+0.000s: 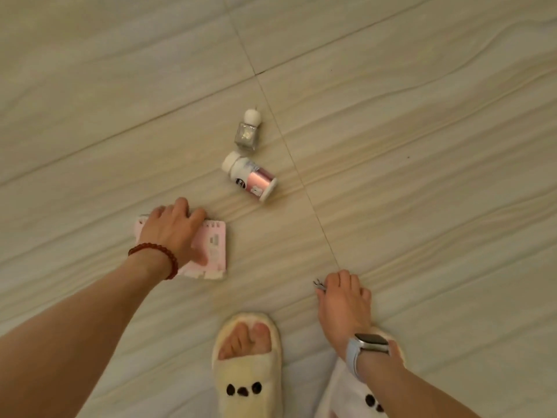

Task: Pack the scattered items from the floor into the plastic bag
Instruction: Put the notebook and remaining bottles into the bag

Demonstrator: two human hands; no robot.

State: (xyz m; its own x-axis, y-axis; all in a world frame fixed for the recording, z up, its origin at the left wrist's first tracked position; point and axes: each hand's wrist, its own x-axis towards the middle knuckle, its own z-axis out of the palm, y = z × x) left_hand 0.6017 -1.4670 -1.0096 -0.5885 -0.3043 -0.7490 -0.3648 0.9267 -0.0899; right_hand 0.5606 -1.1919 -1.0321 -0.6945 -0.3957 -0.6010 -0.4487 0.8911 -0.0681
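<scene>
My left hand (173, 229) lies over a small pink spiral notepad (214, 250) on the tiled floor, fingers curled around its far edge and thumb on its cover. My right hand (343, 300) is down on the floor at the lower right, closed on a small metal tool (319, 285) whose tip pokes out past the fingers. A white bottle with a pink label (250, 176) lies on its side in the middle. Just beyond it lies a small clear nail polish bottle with a round white cap (247, 131). No plastic bag is in view.
My two feet in cream fluffy slippers (247, 372) stand at the bottom, the right one partly hidden behind my right wrist. Grout lines cross the pale tiles (422, 146) around the items.
</scene>
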